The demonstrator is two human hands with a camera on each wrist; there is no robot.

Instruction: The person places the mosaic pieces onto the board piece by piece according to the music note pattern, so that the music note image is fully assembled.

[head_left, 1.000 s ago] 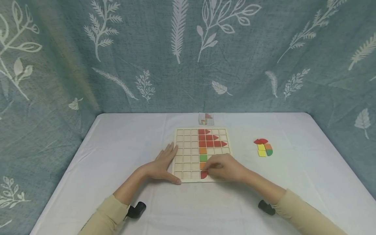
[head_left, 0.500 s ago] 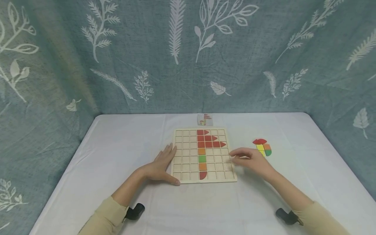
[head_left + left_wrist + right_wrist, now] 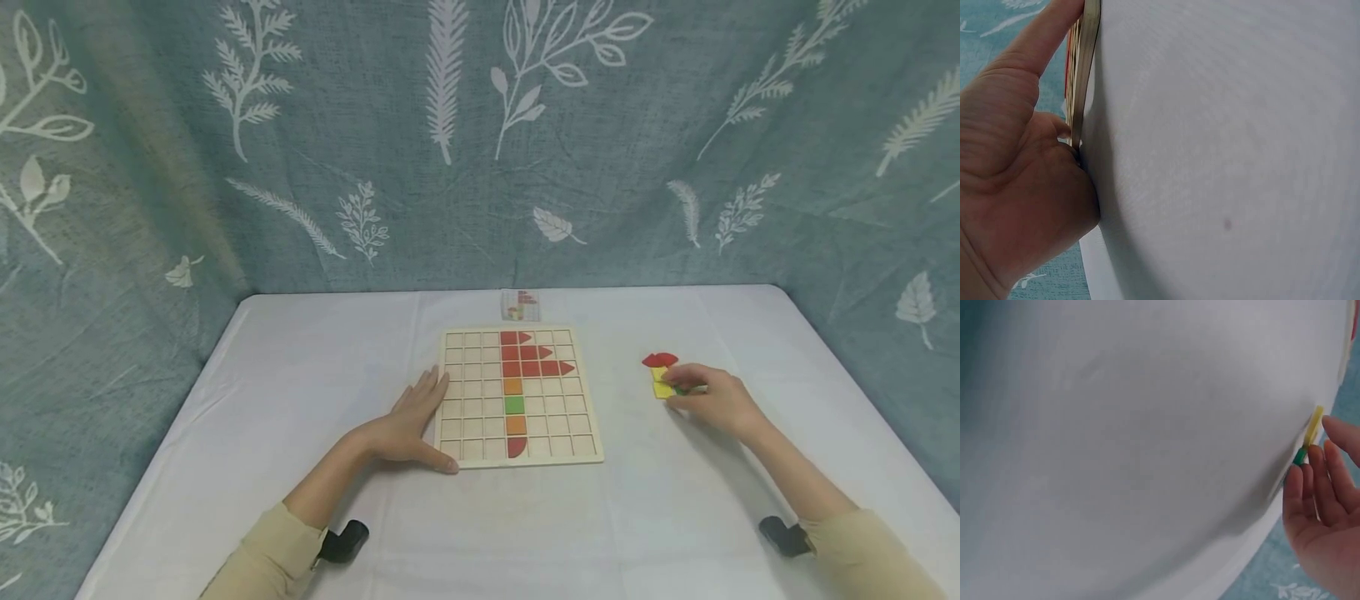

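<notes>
My left hand rests spread along the left edge of a wooden grid board, its thumb at the near corner. In the left wrist view, the board's edge lies against that hand. On the board, rows of red tiles end in points; below them run an orange tile, a green tile, another orange one and a red rounded tile. My right hand is over the loose pieces, thumb and fingertips apart at the yellow squares. A green piece shows beside its fingers.
Two red pieces lie just beyond the yellow squares. A small pattern card lies behind the board on the white-covered table. Leaf-printed curtains surround the table. A dark device is worn at each wrist.
My right hand has left the board's lower part and moved right to the loose pieces, uncovering the lower orange and red tiles. The left hand keeps its place on the board.
</notes>
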